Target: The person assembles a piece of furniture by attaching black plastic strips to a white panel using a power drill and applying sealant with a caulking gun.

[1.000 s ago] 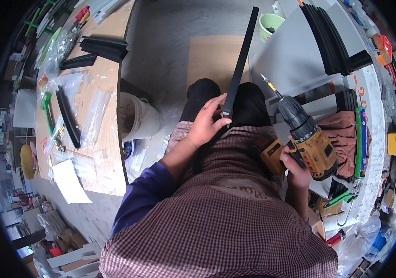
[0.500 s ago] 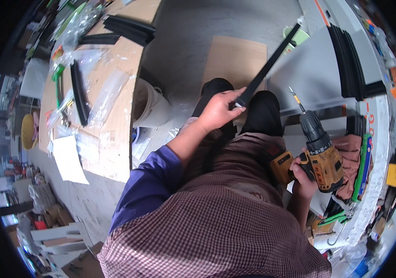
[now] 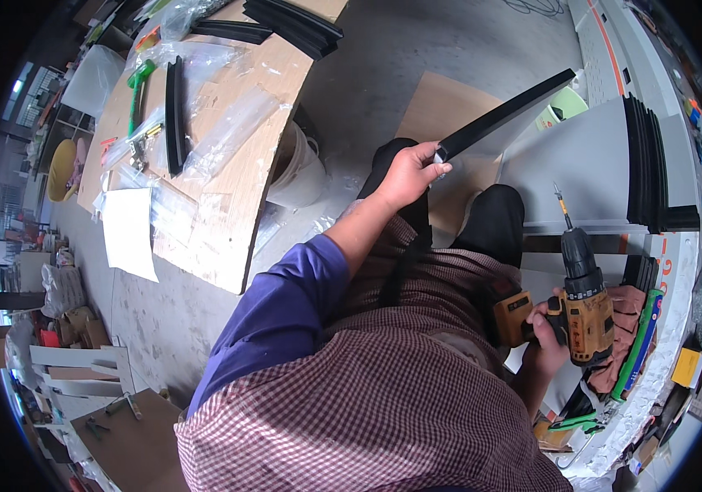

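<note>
The left hand [image 3: 408, 175] is nearly closed, with its thumb and fingers pinching the near end of a long black strip [image 3: 505, 116]. The strip is out in front of the knees. It slants up and to the right, and its far end looks close to a green bin [image 3: 567, 107], but I can't tell if they touch. A small pale bit shows at the pinched end, too small to make out.

The right hand [image 3: 548, 338] is curled around the grip of a yellow and black drill [image 3: 589, 326]. I can't tell if a finger is pressing the trigger. The drill's thin bit [image 3: 562, 203] points up and away from the body, well apart from the strip.

The strip looks light and quite stiff, because it stays straight when held by just one end. It looks smooth, so it may slide or twist in a loose pinch. One end is fine for carrying; to keep it steady, the middle seems a better place to hold. The drill looks heavy and hard, so the whole hand should wrap its grip, away from the bit.

More black strips [image 3: 644, 164] lie in a pile on the right. Another black piece [image 3: 173, 115] lies on the bench [image 3: 246, 182] at the left, near a green-headed tool [image 3: 141, 75].
</note>
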